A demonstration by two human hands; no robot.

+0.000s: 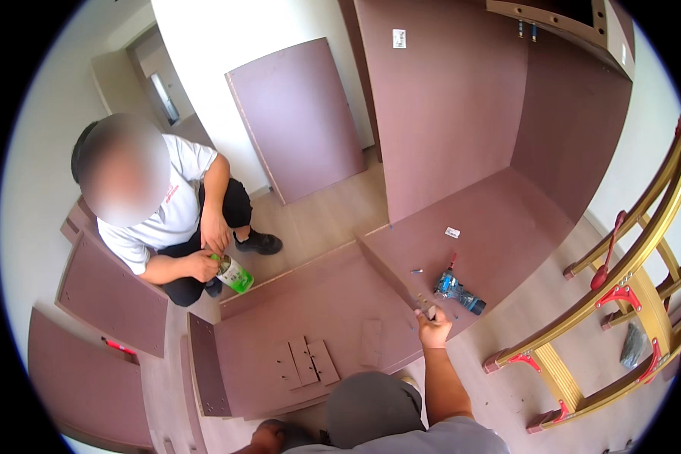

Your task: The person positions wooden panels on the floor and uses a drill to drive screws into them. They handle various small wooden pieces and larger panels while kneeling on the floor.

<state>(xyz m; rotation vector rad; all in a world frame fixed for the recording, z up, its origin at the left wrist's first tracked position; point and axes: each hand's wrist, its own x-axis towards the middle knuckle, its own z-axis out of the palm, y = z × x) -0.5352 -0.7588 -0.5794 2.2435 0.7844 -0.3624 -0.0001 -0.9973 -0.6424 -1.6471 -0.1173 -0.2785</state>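
My right hand is closed around the near end of a narrow brown divider board, which stands on edge across the cabinet panel lying on the floor. Just right of that hand, a blue and black cordless drill lies on its side on the panel. A small screw or bit rests near the drill. My left hand shows dimly at the lower edge, beside my leg; its fingers cannot be made out. Small brown boards with dark fittings lie on the panel in front of my knee.
A co-worker squats at the left, holding a green-labelled bottle. A gold stepladder with red fittings stands at the right. Loose brown panels lie at the left; another panel leans on the wall. Tall cabinet sides rise behind.
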